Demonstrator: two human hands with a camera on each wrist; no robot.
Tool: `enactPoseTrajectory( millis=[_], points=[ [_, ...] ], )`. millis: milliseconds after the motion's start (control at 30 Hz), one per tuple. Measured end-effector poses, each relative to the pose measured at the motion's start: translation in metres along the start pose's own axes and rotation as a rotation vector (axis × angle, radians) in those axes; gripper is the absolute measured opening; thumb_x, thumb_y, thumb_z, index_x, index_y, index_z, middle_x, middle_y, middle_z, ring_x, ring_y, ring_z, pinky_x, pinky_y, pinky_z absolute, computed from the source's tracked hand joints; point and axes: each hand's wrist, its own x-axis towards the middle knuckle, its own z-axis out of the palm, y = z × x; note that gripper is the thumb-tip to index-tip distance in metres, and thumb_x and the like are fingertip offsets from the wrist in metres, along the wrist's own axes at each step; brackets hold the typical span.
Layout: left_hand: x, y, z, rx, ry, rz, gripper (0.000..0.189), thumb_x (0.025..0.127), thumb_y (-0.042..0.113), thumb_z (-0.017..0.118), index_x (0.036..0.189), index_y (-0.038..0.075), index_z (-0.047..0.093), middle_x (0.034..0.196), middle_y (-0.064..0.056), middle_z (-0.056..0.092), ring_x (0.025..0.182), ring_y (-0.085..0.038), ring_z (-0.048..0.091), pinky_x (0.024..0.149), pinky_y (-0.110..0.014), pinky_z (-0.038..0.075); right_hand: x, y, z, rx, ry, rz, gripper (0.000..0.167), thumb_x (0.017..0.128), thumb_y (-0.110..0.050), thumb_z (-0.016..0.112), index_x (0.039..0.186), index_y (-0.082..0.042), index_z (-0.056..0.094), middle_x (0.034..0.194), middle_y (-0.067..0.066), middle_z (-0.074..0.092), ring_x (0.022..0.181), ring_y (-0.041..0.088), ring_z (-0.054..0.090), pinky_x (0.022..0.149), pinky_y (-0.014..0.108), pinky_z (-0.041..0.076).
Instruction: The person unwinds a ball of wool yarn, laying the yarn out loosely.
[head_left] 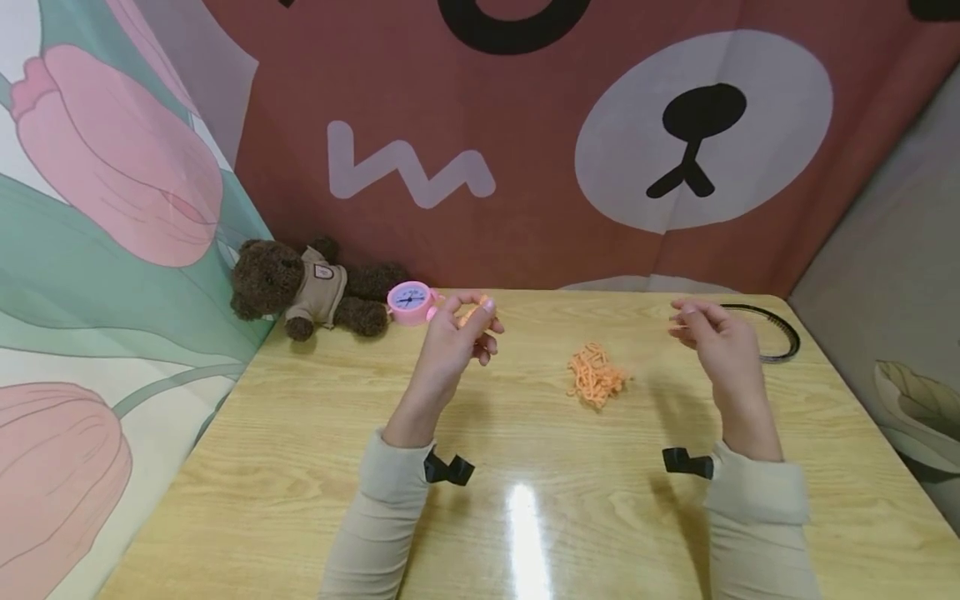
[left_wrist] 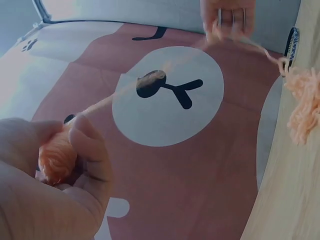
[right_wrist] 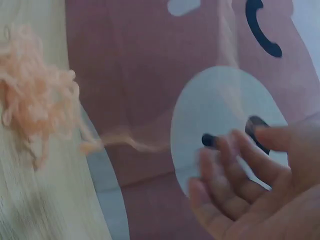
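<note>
Item: one left hand (head_left: pixel 453 337), raised above the table, thumb and fingers curled round a small ball of yarn (left_wrist: pixel 57 157), orange and tightly wound, which they pinched.

Item: one right hand (head_left: pixel 723 346), likewise raised, well apart from the left; thumb and fingertips were drawn together on a strand (left_wrist: pixel 102 104) of the same yarn (the fingers were blurred in the right wrist view, so the exact hold was hard to read).

The strand ran from the ball across to the right hand, and a further length led from there down to the heap.

Item: one loose heap of yarn (head_left: pixel 595 379), orange, tangled, lying on the wooden table (head_left: pixel 570 517) between the two hands in the head view.

Item: one black headband (head_left: pixel 793 340), curved, at the table's far right, partly hidden behind the right hand.

Item: one pink clock (head_left: pixel 410 312), round, with a pale face, just beside the left hand in the head view.

Item: one teddy bear (head_left: pixel 318 292), dark brown, in a tan shirt, lying at the far left with its feet near the clock.

Backdrop: one reddish-brown cloth (head_left: pixel 525 242) printed with an animal's face.
</note>
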Motion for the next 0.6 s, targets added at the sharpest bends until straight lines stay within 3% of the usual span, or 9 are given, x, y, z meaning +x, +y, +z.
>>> enactPoseTrajectory(
  millis=[100, 300, 400, 500, 600],
  points=[
    [-0.002, -0.001, 0.004, 0.044, -0.041, -0.016, 0.013, 0.102, 0.022, 0.062, 0.109, 0.011, 0.06, 0.078, 0.0, 0.067, 0.056, -0.011, 0.057, 0.049, -0.02, 0.046, -0.005, -0.004, 0.015, -0.181, -0.155, -0.082, 0.05, 0.106, -0.044, 0.047, 0.144, -0.013, 0.056, 0.121, -0.01, 0.065, 0.108, 0.004, 0.064, 0.087, 0.012, 0.051],
    [-0.003, -0.004, 0.014, 0.163, -0.15, -0.011, 0.018, 0.102, 0.025, 0.062, 0.111, 0.009, 0.062, 0.075, -0.002, 0.064, 0.052, -0.011, 0.052, 0.047, -0.022, 0.042, -0.025, -0.025, 0.067, -0.175, -0.4, -0.214, 0.045, 0.105, -0.044, 0.051, 0.138, -0.016, 0.061, 0.135, 0.008, 0.066, 0.124, 0.024, 0.063, 0.104, 0.045, 0.053],
    [-0.005, -0.006, 0.017, 0.245, -0.192, -0.023, 0.021, 0.103, 0.029, 0.061, 0.114, 0.011, 0.061, 0.07, -0.002, 0.057, 0.051, -0.011, 0.045, 0.047, -0.022, 0.037, -0.039, -0.031, 0.094, -0.162, -0.519, -0.236, 0.042, 0.102, -0.044, 0.058, 0.133, -0.016, 0.065, 0.131, 0.008, 0.069, 0.12, 0.025, 0.066, 0.1, 0.047, 0.055],
    [-0.006, -0.008, 0.018, 0.286, -0.206, -0.022, 0.022, 0.105, 0.031, 0.056, 0.115, 0.011, 0.056, 0.065, 0.0, 0.049, 0.05, -0.011, 0.038, 0.047, -0.022, 0.031, -0.048, -0.032, 0.111, -0.149, -0.539, -0.238, 0.036, 0.1, -0.041, 0.063, 0.125, -0.015, 0.07, 0.123, 0.008, 0.072, 0.111, 0.023, 0.07, 0.091, 0.041, 0.059],
    [-0.006, -0.008, 0.018, 0.296, -0.211, -0.012, 0.023, 0.106, 0.032, 0.054, 0.113, 0.01, 0.051, 0.066, -0.001, 0.047, 0.05, -0.011, 0.035, 0.047, -0.022, 0.03, -0.051, -0.032, 0.113, -0.142, -0.458, -0.243, 0.03, 0.1, -0.039, 0.064, 0.113, -0.014, 0.074, 0.107, 0.008, 0.075, 0.098, 0.021, 0.07, 0.083, 0.035, 0.058]
  ],
)
